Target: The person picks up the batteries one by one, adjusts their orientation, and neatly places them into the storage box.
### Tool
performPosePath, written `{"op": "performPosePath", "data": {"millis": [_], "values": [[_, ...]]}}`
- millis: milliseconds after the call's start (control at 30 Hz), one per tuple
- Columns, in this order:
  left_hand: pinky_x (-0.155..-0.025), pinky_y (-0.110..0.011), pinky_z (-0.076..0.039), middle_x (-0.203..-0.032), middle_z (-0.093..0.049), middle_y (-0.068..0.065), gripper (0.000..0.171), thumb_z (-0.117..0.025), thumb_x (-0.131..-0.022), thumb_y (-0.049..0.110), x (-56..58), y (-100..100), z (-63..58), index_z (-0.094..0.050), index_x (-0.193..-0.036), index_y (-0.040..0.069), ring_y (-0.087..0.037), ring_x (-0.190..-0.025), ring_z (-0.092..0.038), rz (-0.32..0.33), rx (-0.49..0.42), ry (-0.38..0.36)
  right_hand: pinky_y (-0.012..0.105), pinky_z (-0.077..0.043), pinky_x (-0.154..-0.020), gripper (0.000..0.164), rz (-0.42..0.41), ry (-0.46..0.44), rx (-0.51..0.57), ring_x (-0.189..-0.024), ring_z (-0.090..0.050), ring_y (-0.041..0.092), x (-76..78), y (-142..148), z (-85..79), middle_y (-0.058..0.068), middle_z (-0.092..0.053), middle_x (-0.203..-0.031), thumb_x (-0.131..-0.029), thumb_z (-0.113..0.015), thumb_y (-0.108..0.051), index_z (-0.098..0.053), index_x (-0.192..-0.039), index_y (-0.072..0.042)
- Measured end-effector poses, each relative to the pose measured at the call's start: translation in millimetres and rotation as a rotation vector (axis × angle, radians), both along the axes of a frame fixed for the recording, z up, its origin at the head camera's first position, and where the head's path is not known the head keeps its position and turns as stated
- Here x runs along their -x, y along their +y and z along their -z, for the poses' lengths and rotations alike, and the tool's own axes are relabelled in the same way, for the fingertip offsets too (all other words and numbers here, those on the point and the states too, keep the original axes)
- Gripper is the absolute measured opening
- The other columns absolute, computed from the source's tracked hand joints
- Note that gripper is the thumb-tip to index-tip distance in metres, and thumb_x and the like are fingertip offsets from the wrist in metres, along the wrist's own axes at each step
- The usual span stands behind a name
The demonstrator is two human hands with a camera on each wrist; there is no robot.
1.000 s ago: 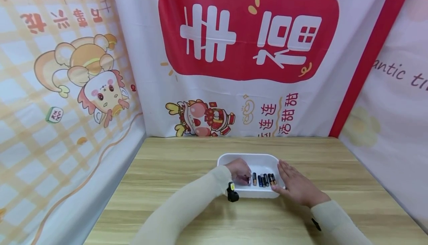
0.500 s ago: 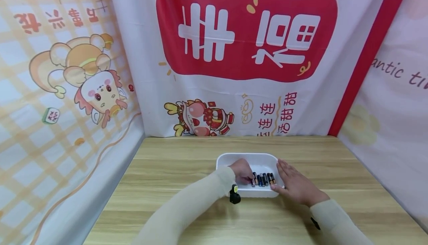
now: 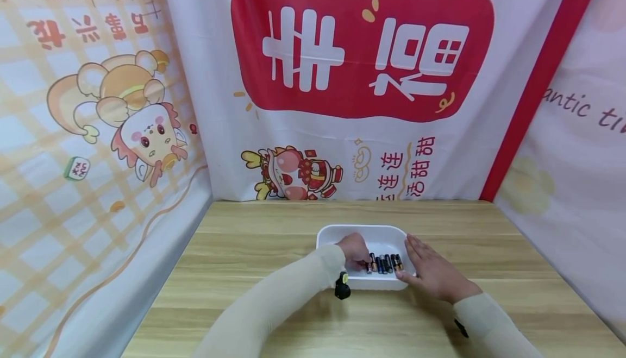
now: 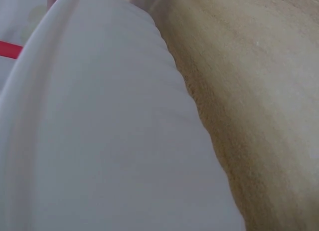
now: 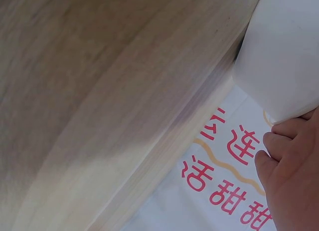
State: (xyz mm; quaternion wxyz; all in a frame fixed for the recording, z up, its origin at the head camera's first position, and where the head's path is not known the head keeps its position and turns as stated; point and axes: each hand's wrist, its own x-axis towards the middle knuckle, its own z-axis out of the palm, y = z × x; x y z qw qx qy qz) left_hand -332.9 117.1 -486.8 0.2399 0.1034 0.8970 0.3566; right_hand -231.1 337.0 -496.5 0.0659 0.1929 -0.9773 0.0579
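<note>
In the head view, a white plastic tray (image 3: 362,284) stands on the table with a row of small batteries (image 3: 386,263) inside, most lying side by side toward its right. My left hand (image 3: 354,248) reaches into the tray's left half, fingers bent down, and pinches a battery (image 3: 369,268) at the left end of the row. Its fingertips are partly hidden. My right hand (image 3: 435,270) rests along the tray's right end with fingers extended and thumb at the near corner. The right wrist view shows its fingers (image 5: 281,143) against the tray's outer wall (image 5: 284,51).
The tray sits on a wood-grain table (image 3: 254,303). Behind the table hangs a white cloth with a red printed panel (image 3: 362,48), and a checked cloth (image 3: 98,184) hangs on the left. The tray's wall (image 4: 124,121) fills much of the left wrist view.
My left hand has shifted slightly right inside the tray, bringing its battery up beside the row. The right hand has stayed in place on the tray's end.
</note>
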Motion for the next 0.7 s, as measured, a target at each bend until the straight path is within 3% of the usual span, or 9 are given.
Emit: {"op": "performPosePath", "data": {"millis": [200,400,700], "values": [[-0.051,-0.025,-0.057,-0.068,-0.063,-0.009,0.018,-0.077,-0.079,0.001,1.7,-1,5.1,-0.061,-0.07,0.001,-0.018,-0.055,-0.064,-0.006,0.004,0.029,0.05,-0.021,-0.116,0.092,-0.004,-0.007,0.009,-0.143,-0.018,0.037,-0.7,-2,1.8,0.02,-0.018,-0.158,-0.095,-0.038,-0.066,-0.024,-0.149,0.007],[-0.053,-0.024,-0.057,-0.07,-0.065,-0.009,0.016,-0.075,-0.082,0.005,0.1,-6,3.1,-0.062,-0.072,0.004,-0.017,-0.057,-0.065,0.034,0.028,0.034,0.05,-0.02,-0.116,0.091,-0.012,-0.003,0.011,-0.143,-0.018,0.038,-0.9,-3,3.1,0.021,-0.017,-0.158,-0.096,-0.039,-0.065,-0.024,-0.149,0.008],[-0.06,-0.03,-0.059,-0.074,-0.069,-0.009,0.008,-0.074,-0.084,0.006,-2.6,-28,-12.0,-0.07,-0.078,0.003,-0.022,-0.065,-0.068,0.073,-0.101,0.027,0.053,-0.021,-0.115,0.093,0.009,-0.008,0.008,-0.143,-0.018,0.04,0.3,-2,0.5,0.021,-0.017,-0.158,-0.095,-0.04,-0.066,-0.025,-0.148,0.008]]}}
